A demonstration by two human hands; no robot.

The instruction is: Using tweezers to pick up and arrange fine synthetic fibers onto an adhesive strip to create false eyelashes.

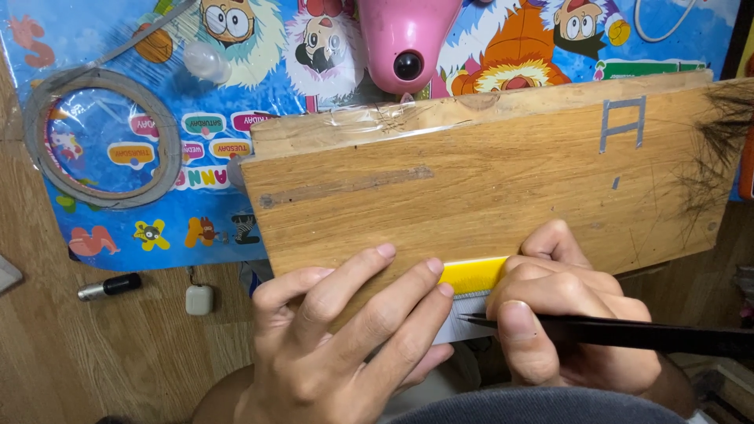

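Note:
My left hand (pixel 338 338) lies flat on the near edge of a wooden board (pixel 487 196), fingers pressing down on a yellow and white strip, probably a ruler (pixel 471 276). My right hand (pixel 569 314) grips a thin black tool, like a pen or knife (pixel 628 334), with its tip resting on the white part of the strip. The board shows a grey tape mark (pixel 622 122) at its far right and dark hair-like strands (pixel 719 149) on its right end.
A cartoon-printed blue plastic mat (pixel 118 212) covers the table behind the board. On it lie a grey tape ring (pixel 35 137), a clear bulb (pixel 206 61) and a pink device (pixel 408 43). A small black cylinder (pixel 110 286) and white cube (pixel 199 299) sit left.

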